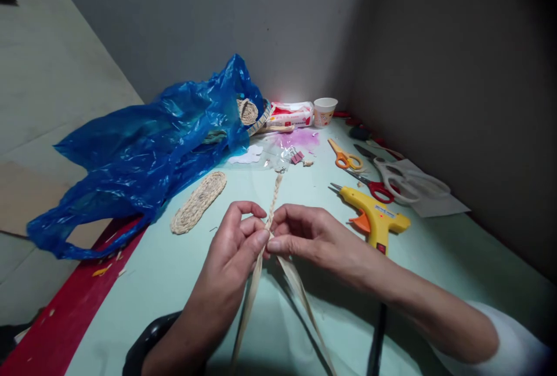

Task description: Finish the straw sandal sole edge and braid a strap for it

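Braiding in hand: the straw braid (275,196) sits mid-tabletop (143,300), its finished length pointing away from the person, far end near a small metal clip (281,170); can't tell whether that clip anchors it. Left hand (238,243): thumb and fingers pinched on the braid at its working end. Right hand (307,238): fingers closed on the right strand (296,283) where it leaves the braid, close against the left hand. Left strand (251,306) runs down toward the person; the two splay apart below. Any third strand is hidden by the hands. To do it well: pinch right at the last crossing, pull evenly on both sides, lay each strand flat before folding it over, keep the tails from twisting. Slack here would likely show as a loose, uneven plait. Glue gun (379,216) lies just beside the right forearm; watch the elbow. Woven oval (199,202) lies left, clear of the work.
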`<state>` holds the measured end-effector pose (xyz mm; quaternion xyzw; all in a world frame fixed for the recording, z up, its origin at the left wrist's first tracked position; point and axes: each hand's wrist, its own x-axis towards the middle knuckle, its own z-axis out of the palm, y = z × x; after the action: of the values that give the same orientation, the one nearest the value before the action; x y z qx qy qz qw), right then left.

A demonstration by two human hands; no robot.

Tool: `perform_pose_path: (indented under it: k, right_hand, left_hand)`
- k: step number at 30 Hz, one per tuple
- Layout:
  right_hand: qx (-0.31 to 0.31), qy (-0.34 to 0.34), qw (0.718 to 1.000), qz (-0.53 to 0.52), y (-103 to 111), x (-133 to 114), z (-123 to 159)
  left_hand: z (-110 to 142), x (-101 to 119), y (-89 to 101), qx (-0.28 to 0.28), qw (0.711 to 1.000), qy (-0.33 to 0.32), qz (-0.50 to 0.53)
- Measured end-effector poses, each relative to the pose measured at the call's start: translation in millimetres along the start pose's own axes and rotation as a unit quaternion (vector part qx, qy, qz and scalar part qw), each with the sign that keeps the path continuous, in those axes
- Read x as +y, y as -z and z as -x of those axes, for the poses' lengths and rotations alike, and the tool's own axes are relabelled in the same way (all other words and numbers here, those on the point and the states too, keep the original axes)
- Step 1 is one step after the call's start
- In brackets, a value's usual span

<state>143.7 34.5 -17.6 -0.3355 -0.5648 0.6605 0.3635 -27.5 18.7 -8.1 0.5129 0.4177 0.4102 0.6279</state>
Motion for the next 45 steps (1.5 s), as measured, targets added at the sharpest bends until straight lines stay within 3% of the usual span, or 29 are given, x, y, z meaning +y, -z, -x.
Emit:
perform_pose_path:
  k: [5, 10, 14, 16, 19, 22, 25, 28, 34, 37, 39, 42, 45]
  right_hand:
    - [-0.028, -0.013, 0.999, 0.04, -4.3, -4.4, 4.4]
    - [0.045, 0.019, 0.985, 0.167, -7.4, -8.5, 4.9]
    - [0.1, 0.071, 0.979, 0.164, -11.0, 3.2, 0.2]
    - [0.136, 0.078, 0.976, 0.154, -12.0, 7.2, -1.0]
    - [0.186, 0.073, 0.969, 0.143, -12.3, 7.4, -0.9]
    - [0.202, 0.055, 0.972, 0.11, -11.5, 5.2, -0.2]
    - [0.207, 0.052, 0.973, 0.091, -8.8, 5.4, -0.5]
    - [0.212, 0.056, 0.974, 0.065, -6.4, 7.4, -1.6]
    - [0.183, 0.023, 0.979, -0.087, -11.3, 9.6, -3.1]
    - [0.188, 0.014, 0.976, -0.106, -9.7, 9.5, -4.9]
    - [0.199, 0.021, 0.976, -0.087, -5.4, 8.4, -5.8]
    - [0.203, 0.031, 0.978, -0.037, -0.3, 4.8, -5.4]
    - [0.18, 0.021, 0.984, 0.004, -3.3, 1.4, -3.2]
  left_hand:
    - [0.7, 3.4, 3.4, -0.024, 0.998, 0.009, -0.053]
    - [1.1, 3.3, 4.2, 0.008, 0.989, -0.007, -0.149]
    - [2.3, 2.6, 0.0, 0.037, 0.966, -0.047, -0.253]
    - [2.8, 2.9, -1.7, 0.064, 0.931, -0.085, -0.35]
    - [2.6, 2.4, -2.6, 0.107, 0.844, -0.184, -0.492]
    - [2.1, -0.6, -3.3, 0.144, 0.771, -0.301, -0.542]
    - [3.1, -5.9, -6.1, 0.159, 0.734, -0.365, -0.551]
    - [4.5, -13.4, -10.8, 0.143, 0.703, -0.385, -0.58]
    - [3.6, -28.1, -18.4, 0.082, 0.657, -0.349, -0.663]
    - [3.2, -27.7, -18.9, 0.056, 0.655, -0.329, -0.678]
    - [3.5, -23.5, -17.6, 0.051, 0.677, -0.337, -0.652]
    - [3.8, -13.2, -13.0, 0.125, 0.755, -0.357, -0.535]
    - [0.8, -2.7, -7.1, 0.21, 0.849, -0.253, -0.413]
